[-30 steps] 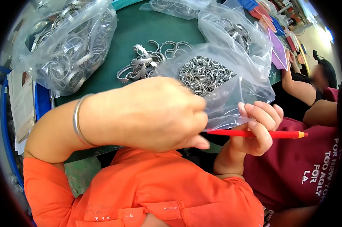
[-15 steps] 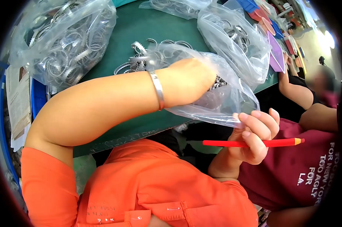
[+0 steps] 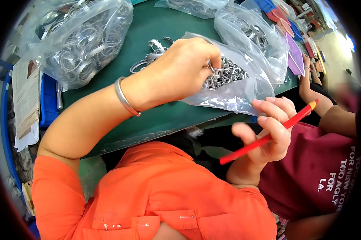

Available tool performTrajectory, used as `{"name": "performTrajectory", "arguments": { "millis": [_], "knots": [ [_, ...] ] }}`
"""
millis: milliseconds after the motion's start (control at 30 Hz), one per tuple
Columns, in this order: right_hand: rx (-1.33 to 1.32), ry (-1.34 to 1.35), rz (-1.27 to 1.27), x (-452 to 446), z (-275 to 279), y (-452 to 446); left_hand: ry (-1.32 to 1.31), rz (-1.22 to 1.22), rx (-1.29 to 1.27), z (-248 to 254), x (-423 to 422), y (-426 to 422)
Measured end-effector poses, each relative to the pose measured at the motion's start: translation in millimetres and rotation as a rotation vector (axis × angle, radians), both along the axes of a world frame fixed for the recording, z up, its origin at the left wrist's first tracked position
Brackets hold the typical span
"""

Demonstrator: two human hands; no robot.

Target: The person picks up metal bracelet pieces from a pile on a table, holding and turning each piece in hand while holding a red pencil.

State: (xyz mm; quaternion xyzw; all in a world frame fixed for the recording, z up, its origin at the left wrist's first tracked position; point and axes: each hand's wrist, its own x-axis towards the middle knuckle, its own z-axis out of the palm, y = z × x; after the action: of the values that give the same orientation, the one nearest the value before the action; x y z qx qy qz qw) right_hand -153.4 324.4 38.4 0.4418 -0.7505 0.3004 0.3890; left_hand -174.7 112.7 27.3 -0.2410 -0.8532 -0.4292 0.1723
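Observation:
My left hand [image 3: 192, 66], with a silver bangle [image 3: 125, 98] on its wrist, pinches a small metal ring [image 3: 209, 65] over the mouth of a clear plastic bag [image 3: 224, 100]. Many small silvery rings [image 3: 227, 74] lie inside this bag. My right hand [image 3: 274, 130] has a slim red pen-like stick [image 3: 252, 147] with a yellow end tucked between its fingers. Its fingertips are at the bag's near right edge; whether they grip the plastic I cannot tell. Behind my left hand, toothed silvery loops [image 3: 156, 46] lie loose on the green table [image 3: 148, 120].
A large clear bag of toothed loops [image 3: 84, 50] stands at the left, beside a blue bin [image 3: 48, 100] and papers [image 3: 26, 100]. Another bag of loops [image 3: 252, 36] is at the back right, near a purple tray [image 3: 294, 56]. A co-worker in maroon [image 3: 304, 172] sits at the right.
My left hand has drawn back left and up out of the bag, exposing the small rings. The red stick has tilted, its yellow end rising. My right thumb has moved away from the bag's edge.

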Motion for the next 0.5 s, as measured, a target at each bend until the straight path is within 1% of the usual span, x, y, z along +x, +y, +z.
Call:
{"name": "performTrajectory", "arguments": {
  "millis": [33,67,133,167,200,267,333,367,433,500],
  "knots": [
    [-0.062,-0.023,0.044,1.5,1.6,-3.8,-0.116,0.030,0.026,1.5,2.6,-0.8],
    [-0.094,-0.028,0.069,2.3,2.9,-6.1,-0.115,0.036,0.022,-0.7,3.6,-1.5],
    [-0.122,-0.001,0.084,6.5,6.4,-12.4,-0.253,0.005,0.271,-6.6,4.6,-1.0],
    [-0.119,0.000,0.081,8.4,7.3,-15.8,-0.142,0.018,0.196,-7.9,6.2,-0.2],
    [-0.155,0.002,0.116,9.2,8.8,-21.9,-0.140,0.020,0.196,-7.0,6.9,0.1],
    [-0.174,-0.021,0.161,9.7,8.2,-38.4,0.207,0.019,0.001,-4.9,7.4,0.3],
    [-0.084,-0.071,0.096,4.6,6.1,-44.6,0.266,0.023,0.021,-2.1,10.2,-0.9],
    [-0.026,-0.094,0.049,1.1,5.1,-46.0,0.239,0.001,0.054,0.7,12.8,-2.5],
    [-0.014,-0.143,0.032,-7.8,-0.7,-46.6,0.215,-0.021,0.087,2.6,17.7,-4.3],
    [-0.008,-0.164,0.039,-12.6,-1.7,-48.1,-0.123,-0.109,0.313,1.7,20.8,-6.0]
  ]
}}
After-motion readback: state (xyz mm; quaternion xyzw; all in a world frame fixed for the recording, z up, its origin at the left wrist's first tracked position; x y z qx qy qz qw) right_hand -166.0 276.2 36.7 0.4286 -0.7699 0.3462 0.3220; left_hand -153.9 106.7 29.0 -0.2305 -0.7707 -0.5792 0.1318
